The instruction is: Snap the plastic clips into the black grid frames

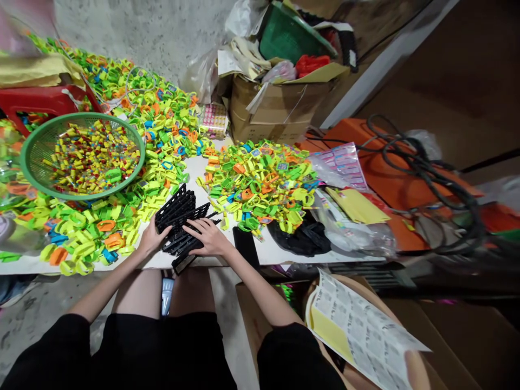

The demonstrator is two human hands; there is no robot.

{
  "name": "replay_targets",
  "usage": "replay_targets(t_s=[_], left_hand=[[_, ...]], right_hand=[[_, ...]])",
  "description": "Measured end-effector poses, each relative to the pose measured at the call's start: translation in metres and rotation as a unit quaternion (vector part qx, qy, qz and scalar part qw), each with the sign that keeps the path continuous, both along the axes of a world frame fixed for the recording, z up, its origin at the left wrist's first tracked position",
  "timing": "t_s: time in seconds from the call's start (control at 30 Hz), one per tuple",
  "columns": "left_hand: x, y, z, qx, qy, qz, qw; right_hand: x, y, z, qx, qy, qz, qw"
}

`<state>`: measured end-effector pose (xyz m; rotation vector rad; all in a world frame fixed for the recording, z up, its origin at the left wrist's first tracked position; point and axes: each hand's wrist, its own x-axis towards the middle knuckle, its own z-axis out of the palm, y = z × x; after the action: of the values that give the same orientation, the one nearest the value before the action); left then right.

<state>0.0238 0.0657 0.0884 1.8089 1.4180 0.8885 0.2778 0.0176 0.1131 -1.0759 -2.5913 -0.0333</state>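
Carrying piles of bright bands (260, 181): white desk (196, 167).
Box (280, 108): brown, stuffed full, at the back.
Basket (40, 146): green, round, on the left.
Strips (179, 208): black, in a messy bunch at the desk's front edge, between both hands.
Right hand (209, 238): fingers spread on the strips; can't tell if its grip pinches any.
Left hand (152, 237): grip pinching the strips' left side.
Bits (93, 157): yellow and red, in the basket.
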Motion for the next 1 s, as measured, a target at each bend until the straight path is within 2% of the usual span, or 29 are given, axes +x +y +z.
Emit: replay_targets(t_s=[0.13, 0.3, 0.43, 0.57, 0.67, 0.77, 0.9, 1.0], left_hand=[[0.005, -0.002, -0.002, -0.018, -0.006, 0.025, 1.0], [0.011, -0.001, 0.0, -0.001, -0.025, 0.029, 0.999], [0.011, -0.001, -0.001, 0.001, -0.014, 0.033, 0.999], [0.007, -0.002, -0.007, -0.006, -0.011, 0.046, 0.999], [0.002, -0.006, -0.009, -0.013, -0.009, 0.059, 0.998], [-0.003, -0.01, -0.009, -0.011, -0.006, 0.072, 0.997], [-0.003, -0.015, -0.009, -0.025, -0.007, 0.095, 0.995], [0.0, -0.02, -0.007, -0.014, -0.021, 0.11, 0.994]], right_hand=[[0.001, -0.007, 0.01, -0.022, -0.005, -0.007, 1.0], [0.0, -0.012, 0.022, -0.049, -0.048, 0.008, 0.998], [-0.004, -0.016, 0.025, -0.05, -0.09, 0.042, 0.994], [-0.008, -0.022, 0.026, -0.055, -0.114, 0.026, 0.992], [-0.007, -0.025, 0.031, -0.065, -0.112, -0.027, 0.991], [-0.003, -0.025, 0.042, -0.102, -0.114, -0.12, 0.981], [-0.003, -0.019, 0.059, -0.176, -0.132, -0.26, 0.94], [-0.011, -0.016, 0.067, -0.218, -0.149, -0.315, 0.911]])
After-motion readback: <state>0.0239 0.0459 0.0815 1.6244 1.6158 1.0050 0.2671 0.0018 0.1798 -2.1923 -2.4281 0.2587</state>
